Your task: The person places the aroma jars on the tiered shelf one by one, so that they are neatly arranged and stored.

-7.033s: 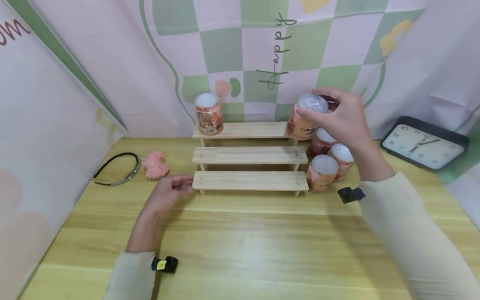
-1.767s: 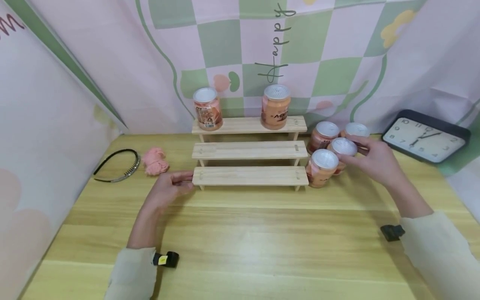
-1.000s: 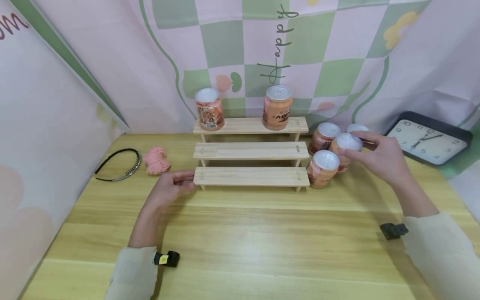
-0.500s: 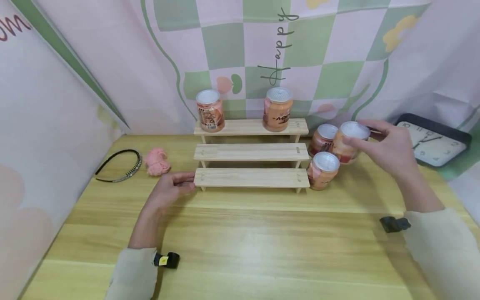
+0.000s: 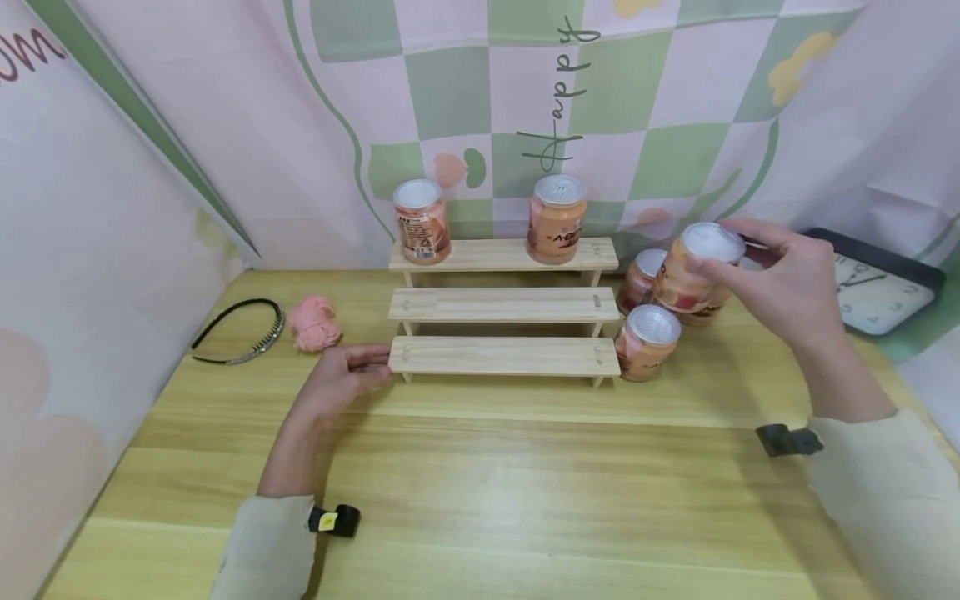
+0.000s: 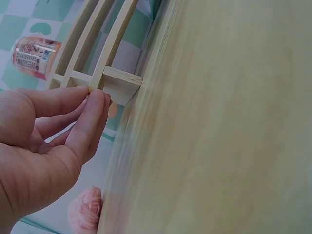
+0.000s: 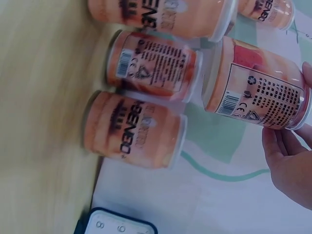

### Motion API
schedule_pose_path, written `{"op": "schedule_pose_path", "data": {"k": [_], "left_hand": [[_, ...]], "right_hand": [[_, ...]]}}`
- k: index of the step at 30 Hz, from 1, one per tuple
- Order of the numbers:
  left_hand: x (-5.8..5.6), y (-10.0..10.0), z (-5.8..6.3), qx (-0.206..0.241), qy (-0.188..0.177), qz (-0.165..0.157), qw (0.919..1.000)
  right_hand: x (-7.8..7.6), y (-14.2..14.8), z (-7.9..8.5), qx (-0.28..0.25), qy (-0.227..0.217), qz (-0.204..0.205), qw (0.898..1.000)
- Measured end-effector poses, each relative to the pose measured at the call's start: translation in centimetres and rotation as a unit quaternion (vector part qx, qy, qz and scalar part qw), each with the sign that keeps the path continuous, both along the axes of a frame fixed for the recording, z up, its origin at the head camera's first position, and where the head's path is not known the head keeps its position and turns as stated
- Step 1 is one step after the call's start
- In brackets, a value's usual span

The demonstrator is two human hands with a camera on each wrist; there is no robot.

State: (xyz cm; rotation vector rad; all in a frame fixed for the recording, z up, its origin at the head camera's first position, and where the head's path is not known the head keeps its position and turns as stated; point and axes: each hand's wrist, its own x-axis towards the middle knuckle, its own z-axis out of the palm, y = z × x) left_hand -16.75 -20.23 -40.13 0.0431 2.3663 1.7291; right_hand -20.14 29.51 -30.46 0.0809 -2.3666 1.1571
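Observation:
My right hand (image 5: 791, 283) grips an orange-labelled jar (image 5: 684, 279) near its pale lid, with thumb and fingers on opposite sides. The jar is off the table and slightly tilted, its barcode side facing the right wrist camera. My left hand (image 5: 333, 385) pinches the left end of the lowest plank of a three-tier wooden display stand (image 5: 502, 356); the left wrist view shows thumb and fingertips meeting there. On the top tier stand two similar jars, a left jar (image 5: 422, 229) and a right jar (image 5: 557, 225).
Right of the stand are a front jar (image 5: 645, 346), a back jar (image 5: 636, 287), and another jar (image 7: 134, 129) partly hidden behind the held one. A clock (image 5: 888, 287) leans further right. Pink yarn (image 5: 315, 323) and a black headband (image 5: 262, 342) lie left.
The jar my right hand held earlier now stands on the top tier. That hand has since taken another jar from the group and raised it. My left hand stays at the stand.

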Motion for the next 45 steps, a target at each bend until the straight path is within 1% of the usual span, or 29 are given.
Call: {"op": "schedule_pose_path", "data": {"k": [5, 10, 15, 18, 21, 25, 27, 31, 34, 39, 45], "left_hand": [[-0.1, 0.1, -0.1, -0.001, -0.001, 0.001, 1.0000], [-0.1, 0.0, -0.3, -0.001, -0.003, 0.005, 1.0000], [0.0, -0.1, -0.4, -0.002, 0.001, 0.004, 1.0000], [0.0, -0.1, -0.3, -0.001, 0.001, 0.003, 1.0000], [0.0, -0.1, -0.3, 0.002, 0.000, 0.005, 1.0000], [0.0, -0.2, -0.3, 0.004, 0.000, 0.004, 1.0000], [0.0, -0.2, -0.3, 0.003, 0.001, 0.003, 1.0000], [0.0, -0.2, -0.3, 0.000, 0.001, 0.003, 1.0000], [0.0, -0.3, -0.3, 0.000, 0.003, 0.002, 1.0000], [0.0, -0.2, -0.2, 0.003, 0.007, -0.002, 1.0000], [0.0, -0.2, -0.1, -0.002, 0.003, 0.003, 1.0000]], "right_hand": [[0.3, -0.8, 0.1, -0.012, -0.011, 0.009, 1.000], [0.3, -2.1, 0.1, -0.029, -0.013, 0.034, 0.999], [0.3, -3.2, 0.1, -0.056, -0.015, 0.058, 0.997], [0.2, -3.9, 0.1, -0.056, -0.012, 0.064, 0.996], [0.1, -4.6, 0.1, -0.054, 0.004, 0.073, 0.996], [-0.1, -5.3, 0.1, -0.071, 0.014, 0.096, 0.993], [-0.1, -5.6, 0.1, -0.079, 0.010, 0.103, 0.991], [0.0, -6.2, 0.0, -0.074, 0.006, 0.102, 0.992], [0.0, -6.7, 0.0, -0.065, 0.008, 0.109, 0.992], [0.0, -7.4, 0.0, -0.067, 0.012, 0.138, 0.988], [0.0, -8.6, -0.1, -0.081, 0.003, 0.170, 0.982]]}}
